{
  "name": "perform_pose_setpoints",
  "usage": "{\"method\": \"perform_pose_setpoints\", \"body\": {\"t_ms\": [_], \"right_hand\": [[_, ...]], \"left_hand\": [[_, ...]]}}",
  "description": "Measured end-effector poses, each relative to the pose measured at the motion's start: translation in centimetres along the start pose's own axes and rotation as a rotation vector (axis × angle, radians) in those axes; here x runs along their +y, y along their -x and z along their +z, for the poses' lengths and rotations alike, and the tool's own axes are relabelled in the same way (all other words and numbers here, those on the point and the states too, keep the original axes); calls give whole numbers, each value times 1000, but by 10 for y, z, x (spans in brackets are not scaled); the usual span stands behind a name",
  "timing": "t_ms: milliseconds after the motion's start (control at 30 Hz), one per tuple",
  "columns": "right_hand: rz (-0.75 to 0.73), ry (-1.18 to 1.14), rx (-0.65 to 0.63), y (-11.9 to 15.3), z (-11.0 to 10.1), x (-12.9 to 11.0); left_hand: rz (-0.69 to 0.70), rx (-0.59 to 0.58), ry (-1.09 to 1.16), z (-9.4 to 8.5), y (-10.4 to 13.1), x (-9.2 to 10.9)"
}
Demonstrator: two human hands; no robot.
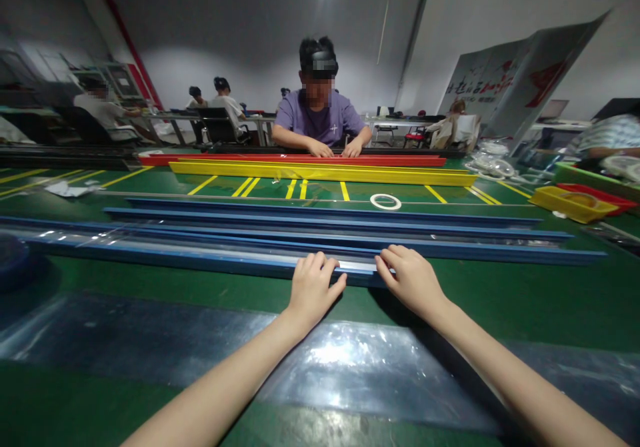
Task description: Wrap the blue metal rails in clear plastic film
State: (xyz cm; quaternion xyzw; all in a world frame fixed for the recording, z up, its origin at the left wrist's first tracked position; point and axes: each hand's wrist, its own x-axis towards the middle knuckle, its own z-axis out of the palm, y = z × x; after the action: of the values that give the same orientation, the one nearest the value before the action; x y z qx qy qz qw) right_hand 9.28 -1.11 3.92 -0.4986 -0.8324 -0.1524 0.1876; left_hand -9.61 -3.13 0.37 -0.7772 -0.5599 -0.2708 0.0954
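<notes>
A long blue channel rail [240,264] lies crosswise on the green table, with a shiny clear strip along its inside. My left hand [314,288] is curled over this rail near its right end, thumb toward me. At the end itself, my right hand [409,279] pinches the rail with bent fingers; what lies under the fingertips is partly hidden. More blue rails [480,226] run side by side just beyond, close to my right fingertips. In front of me, a wide clear plastic sheet [345,367] is spread flat under my forearms.
Across the green table [550,307], a co-worker [320,117] has both hands at a red rail [240,160], behind a yellow rail [320,173]. A white tape ring [385,202] lies between. Yellow trays [573,204] stand right; a round blue object [13,260] sits left.
</notes>
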Motion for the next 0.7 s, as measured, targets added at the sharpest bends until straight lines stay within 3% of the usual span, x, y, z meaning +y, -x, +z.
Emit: {"method": "perform_pose_setpoints", "body": {"t_ms": [267, 700], "right_hand": [[156, 67, -65, -17, 21, -24], [97, 101, -106, -17, 21, -16]], "left_hand": [[-11, -5, 30, 0, -1, 1], [32, 0, 69, -2, 0, 0]]}}
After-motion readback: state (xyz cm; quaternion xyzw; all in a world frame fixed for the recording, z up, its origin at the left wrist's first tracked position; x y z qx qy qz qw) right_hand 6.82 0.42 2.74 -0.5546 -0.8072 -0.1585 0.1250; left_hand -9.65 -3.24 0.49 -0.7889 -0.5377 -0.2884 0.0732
